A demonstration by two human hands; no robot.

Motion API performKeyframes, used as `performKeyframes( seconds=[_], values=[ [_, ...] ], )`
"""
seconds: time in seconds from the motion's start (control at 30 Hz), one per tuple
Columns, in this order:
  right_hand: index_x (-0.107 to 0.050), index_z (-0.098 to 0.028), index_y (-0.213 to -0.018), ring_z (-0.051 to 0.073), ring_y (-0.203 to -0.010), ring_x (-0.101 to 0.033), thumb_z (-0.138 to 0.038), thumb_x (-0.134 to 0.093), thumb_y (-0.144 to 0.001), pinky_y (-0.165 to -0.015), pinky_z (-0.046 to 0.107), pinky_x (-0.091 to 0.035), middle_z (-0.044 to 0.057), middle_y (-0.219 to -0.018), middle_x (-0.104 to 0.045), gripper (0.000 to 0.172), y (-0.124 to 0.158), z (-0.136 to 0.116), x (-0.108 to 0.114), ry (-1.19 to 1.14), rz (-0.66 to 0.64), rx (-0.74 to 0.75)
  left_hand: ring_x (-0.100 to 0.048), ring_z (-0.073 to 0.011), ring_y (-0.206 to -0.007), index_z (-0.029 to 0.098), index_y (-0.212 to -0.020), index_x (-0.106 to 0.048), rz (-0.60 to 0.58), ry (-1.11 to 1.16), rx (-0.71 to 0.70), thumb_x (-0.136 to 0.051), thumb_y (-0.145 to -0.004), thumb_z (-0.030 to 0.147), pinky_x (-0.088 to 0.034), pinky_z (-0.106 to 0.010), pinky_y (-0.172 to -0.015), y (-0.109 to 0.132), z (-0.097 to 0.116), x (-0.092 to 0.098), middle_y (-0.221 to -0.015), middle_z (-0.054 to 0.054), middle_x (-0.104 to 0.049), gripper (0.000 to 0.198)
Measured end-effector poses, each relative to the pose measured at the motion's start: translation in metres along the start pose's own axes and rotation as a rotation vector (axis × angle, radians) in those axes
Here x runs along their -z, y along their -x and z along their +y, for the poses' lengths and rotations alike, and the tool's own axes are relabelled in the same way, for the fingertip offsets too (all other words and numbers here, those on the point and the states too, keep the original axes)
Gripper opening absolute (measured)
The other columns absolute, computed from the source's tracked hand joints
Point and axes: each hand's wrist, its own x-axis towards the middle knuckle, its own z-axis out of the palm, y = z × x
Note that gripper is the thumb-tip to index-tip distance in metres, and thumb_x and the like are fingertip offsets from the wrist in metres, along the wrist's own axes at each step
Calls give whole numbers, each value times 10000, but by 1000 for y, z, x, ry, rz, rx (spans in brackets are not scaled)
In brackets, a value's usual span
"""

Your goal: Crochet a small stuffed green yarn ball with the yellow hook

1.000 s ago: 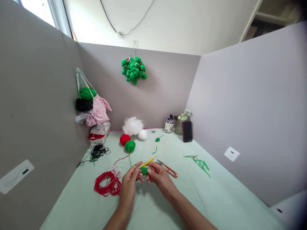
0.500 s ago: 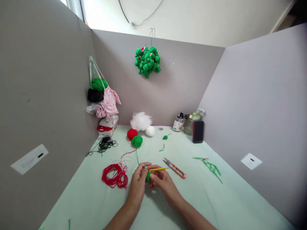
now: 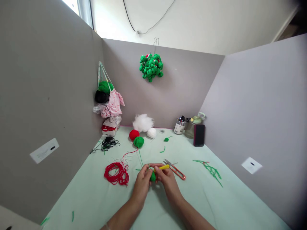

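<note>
Close together over the table, my hands work on a small green crocheted piece (image 3: pixel 153 176). My left hand (image 3: pixel 142 180) is closed on this piece, with a strand of green yarn running over its fingers. That strand leads back to the green yarn ball (image 3: pixel 138 141). Between the thumb and fingers of my right hand (image 3: pixel 168 180) is a yellow-handled crochet hook (image 3: pixel 163 167), its handle slanting up to the right. The hook's tip is hidden at the green piece. Just beyond my right hand lie orange-handled thread snips (image 3: pixel 177 172).
Left of my hands lies a loose red yarn coil (image 3: pixel 116 173). Behind are a red yarn ball (image 3: pixel 134 135), a white yarn ball (image 3: pixel 151 133) and white stuffing (image 3: pixel 143 123). Green yarn scraps (image 3: pixel 211 170) lie right; a phone (image 3: pixel 199 135) leans near a jar (image 3: pixel 190 129). Grey panels surround the table.
The view has shifted slightly. My right hand has drawn closer to the left, and the hook's handle now tilts more steeply upward, its grip further inside my fingers.
</note>
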Motion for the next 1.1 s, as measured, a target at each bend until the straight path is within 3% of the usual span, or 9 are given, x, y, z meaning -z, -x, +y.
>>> performKeyframes(
  seconds=[0.13, 0.4, 0.57, 0.93, 1.1],
  values=[
    [-784, -101, -895, 134, -503, -570, -651, -820, -758, -504, 255, -432, 36, -606, -658, 568, -1, 0, -1, -9, -34, -25, -639, -137, -702, 147, -1085, -675, -30, -9, 17, -640, -1001, 363, -559, -303, -656, -1, -6, 0, -929, -24, -697, 235],
    [-748, -138, -860, 152, -534, -632, -510, -898, -700, -494, 250, -454, 23, -648, -699, 432, -3, 2, 3, -18, -61, -39, -694, -177, -841, 153, -1189, -662, -57, 0, 31, -643, -1002, 367, -607, -355, -739, -2, -10, 4, -1081, -65, -712, 285],
    [-759, -125, -880, 130, -514, -606, -491, -851, -765, -533, 255, -480, 7, -613, -681, 395, -2, 1, 4, 11, -49, -17, -701, -193, -889, 156, -1210, -659, -75, 3, 33, -644, -1001, 369, -613, -378, -773, -4, -12, 3, -1121, -76, -709, 300],
    [-766, -104, -906, 139, -497, -619, -572, -788, -805, -495, 233, -456, 20, -559, -668, 480, -2, 2, 3, 17, -67, -12, -594, -117, -613, 146, -1036, -693, -154, 55, 47, -669, -981, 352, -526, -275, -608, -3, -4, 5, -803, 13, -672, 214],
    [-758, -96, -905, 133, -490, -616, -578, -778, -816, -485, 224, -438, 30, -560, -675, 490, -2, 3, 4, 11, -88, -33, -532, -95, -566, 139, -1033, -764, -154, 101, 68, -784, -839, 372, -452, -233, -596, -2, -1, 6, -702, 22, -657, 305]
  ],
)
